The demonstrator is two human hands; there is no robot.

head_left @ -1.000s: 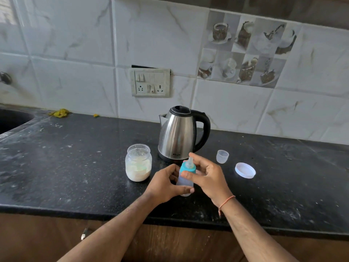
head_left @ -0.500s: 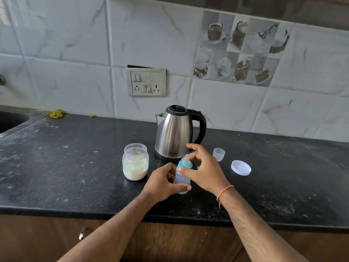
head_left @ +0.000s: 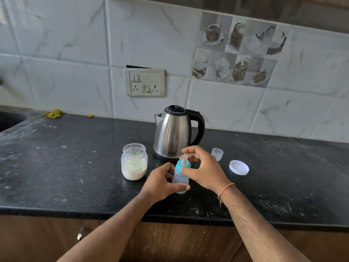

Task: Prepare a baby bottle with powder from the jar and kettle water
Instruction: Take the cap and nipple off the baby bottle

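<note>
I have the small translucent baby bottle with the teal collar and clear teat standing upright near the front edge of the black speckled stone surface, just in front of the kettle. My left hand has its grip wrapped around the lower body of the bottle, thumb across the front near the base. My right hand has its grip on the teal collar, thumb on the near side and fingers curled over the far side beside the teat.

The stainless steel electric kettle with the black lid and handle stands right behind my hands, lid down. To its left, the open clear glass jar partly filled with white powder sits just beside my left hand but apart from it. To my right lie the small clear plastic cap and, further right, the round white lid, flat on the surface. An orange thread band circles my right wrist.
</note>
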